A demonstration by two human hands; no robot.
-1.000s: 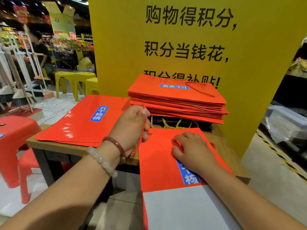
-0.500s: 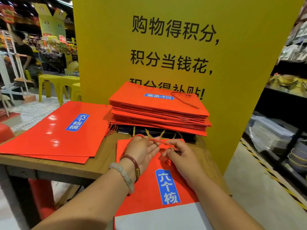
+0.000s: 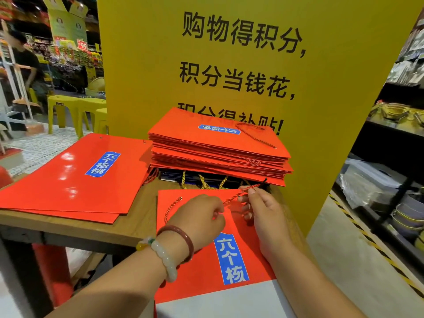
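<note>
A flat red paper bag [image 3: 202, 267] with a blue label lies on the wooden table [image 3: 137, 223] in front of me, its lower part hanging over the near edge. A red twisted cord handle [image 3: 236, 195] runs from a hole at the bag's top left across to my hands. My left hand [image 3: 199, 216], with two bracelets on the wrist, holds the cord with curled fingers over the bag's middle. My right hand [image 3: 259, 207] pinches the cord's free end between thumb and finger near the bag's top right corner.
A tall stack of red bags [image 3: 218, 152] sits behind on dark bags with gold cords. More flat red bags [image 3: 75, 180] lie at left. A yellow sign board [image 3: 252, 65] stands behind the table. Shelves with dishes [image 3: 403, 203] are at right; yellow stools [image 3: 75, 111] and a person [image 3: 25, 65] are far left.
The left hand carried the cord from beside the bag onto it. The right hand lifted off the bag, took the cord's end and drew it out to the right.
</note>
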